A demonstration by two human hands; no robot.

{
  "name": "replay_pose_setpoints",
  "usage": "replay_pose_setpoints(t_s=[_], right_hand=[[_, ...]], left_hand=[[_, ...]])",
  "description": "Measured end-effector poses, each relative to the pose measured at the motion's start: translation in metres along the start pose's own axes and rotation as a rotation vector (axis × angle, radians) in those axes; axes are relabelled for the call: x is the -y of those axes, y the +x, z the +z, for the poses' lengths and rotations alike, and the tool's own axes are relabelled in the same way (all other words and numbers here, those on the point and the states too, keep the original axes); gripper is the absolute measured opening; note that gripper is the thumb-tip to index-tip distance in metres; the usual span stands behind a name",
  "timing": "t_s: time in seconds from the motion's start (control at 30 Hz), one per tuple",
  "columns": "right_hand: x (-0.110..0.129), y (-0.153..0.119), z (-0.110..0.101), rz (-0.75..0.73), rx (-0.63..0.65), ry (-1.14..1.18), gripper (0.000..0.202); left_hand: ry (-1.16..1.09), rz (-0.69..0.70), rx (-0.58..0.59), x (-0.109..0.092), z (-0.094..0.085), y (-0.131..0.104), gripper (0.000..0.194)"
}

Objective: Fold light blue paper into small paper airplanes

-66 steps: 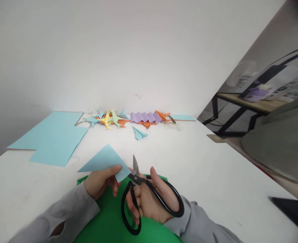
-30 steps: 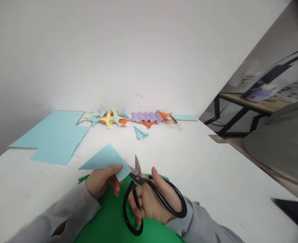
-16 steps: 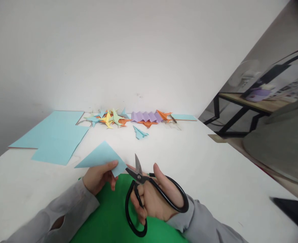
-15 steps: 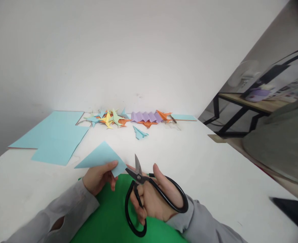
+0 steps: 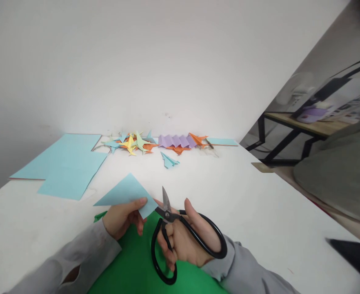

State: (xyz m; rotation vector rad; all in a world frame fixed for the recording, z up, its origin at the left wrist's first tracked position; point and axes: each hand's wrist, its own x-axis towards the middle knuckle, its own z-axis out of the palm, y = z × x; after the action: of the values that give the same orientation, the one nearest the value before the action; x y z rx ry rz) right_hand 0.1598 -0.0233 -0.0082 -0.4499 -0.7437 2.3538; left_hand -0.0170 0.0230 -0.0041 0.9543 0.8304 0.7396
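Between thumb and fingers, my left hand (image 5: 126,216) pinches a folded light-blue sheet of paper (image 5: 125,192) above the table's near edge. The paper's right corner meets the blades of black-handled scissors (image 5: 167,216). Those scissors are held in my right hand (image 5: 189,241), with fingers in one handle loop and the thumb side through the other. Their blades stand apart, one pointing up and the other behind or at the paper's corner; exactly how they overlap I cannot tell.
Large light-blue sheets (image 5: 66,163) lie at the left of the white table (image 5: 229,183). Along the wall sit several folded paper figures (image 5: 137,143), a pleated purple paper (image 5: 176,141) and a blue paper plane (image 5: 169,161). A person's covered leg or seat-like grey shape (image 5: 336,175) is at the right.
My left hand has moved slightly right and down with the blue paper, bringing its corner farther into the scissors. My right hand and the scissors have hardly moved.
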Motion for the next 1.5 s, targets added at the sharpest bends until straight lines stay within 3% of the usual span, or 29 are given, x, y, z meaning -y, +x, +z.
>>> replay_pose_setpoints(t_s=[0.33,0.63,0.83,1.13,1.5], right_hand=[[0.002,0.0,-0.003,0.005,0.044,-0.007,0.073],[-0.008,0.005,-0.008,-0.074,-0.018,-0.073,0.078],[-0.007,0.006,-0.008,-0.082,0.009,-0.082,0.076],[-0.009,0.005,-0.002,-0.081,-0.032,-0.036,0.074],[-0.003,0.001,0.002,-0.023,-0.002,-0.005,0.076]], left_hand=[[0.019,0.007,0.036,0.0,-0.004,0.0,0.031],[-0.012,0.016,-0.011,0.002,-0.003,0.001,0.033],[-0.018,0.049,-0.116,-0.001,-0.001,0.001,0.03],[0.037,0.001,-0.002,0.007,0.0,0.001,0.036],[0.088,0.018,0.011,0.002,0.0,-0.003,0.029]])
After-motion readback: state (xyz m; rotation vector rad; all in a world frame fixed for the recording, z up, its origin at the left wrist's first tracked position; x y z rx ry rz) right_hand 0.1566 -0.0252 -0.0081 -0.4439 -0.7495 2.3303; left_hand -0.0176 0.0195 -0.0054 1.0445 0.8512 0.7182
